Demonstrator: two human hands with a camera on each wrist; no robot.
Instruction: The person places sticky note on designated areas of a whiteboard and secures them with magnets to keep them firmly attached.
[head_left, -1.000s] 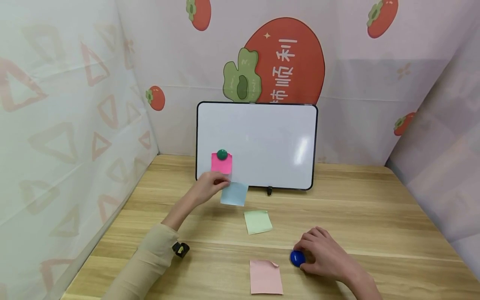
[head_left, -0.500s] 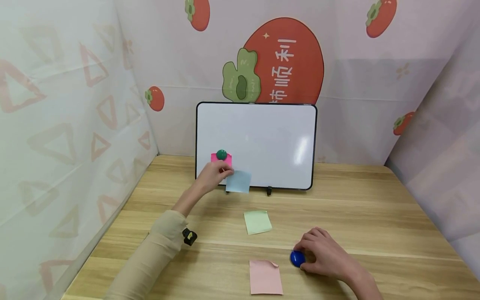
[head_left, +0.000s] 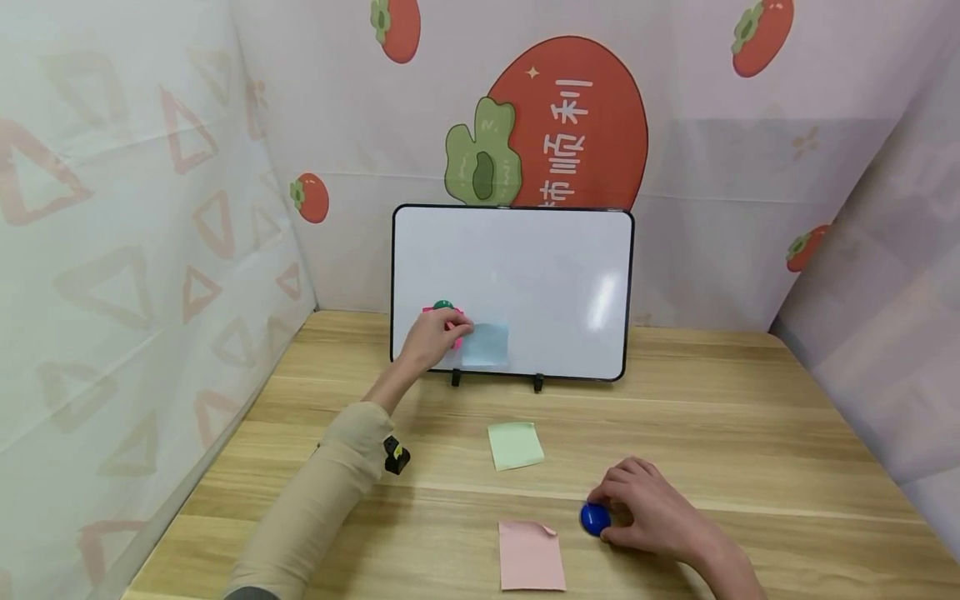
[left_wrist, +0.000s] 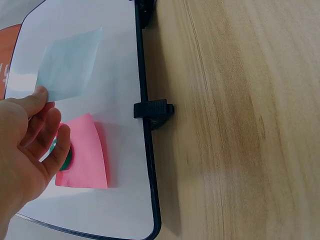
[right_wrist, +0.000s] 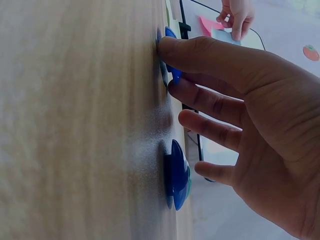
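My left hand [head_left: 431, 340] pinches a light blue sticky note [head_left: 487, 345] by its upper left corner, in front of the lower part of a whiteboard [head_left: 555, 267]. Beside it on the board, a bright pink sticky note [left_wrist: 90, 155] hangs under a green round magnet [left_wrist: 67, 159], both partly covered by that hand. Down on the table, my right hand [head_left: 651, 515] holds a blue round magnet [head_left: 596, 519] between thumb and fingers. In the right wrist view a second blue magnet [right_wrist: 177, 175] lies below the little finger, with a sliver of green behind it.
A pale green sticky note [head_left: 516, 446] lies mid-table before the board. Nearer lies a light pink sticky note [head_left: 531, 557] with a curled corner. Black stand clips [left_wrist: 152, 109] support the board's lower edge. Printed cloth walls [head_left: 360, 250] enclose the table [head_left: 712, 400].
My left hand has risen and shifted slightly right with the light blue note, from below the board's edge to in front of its surface. The right hand and its magnet have stayed put.
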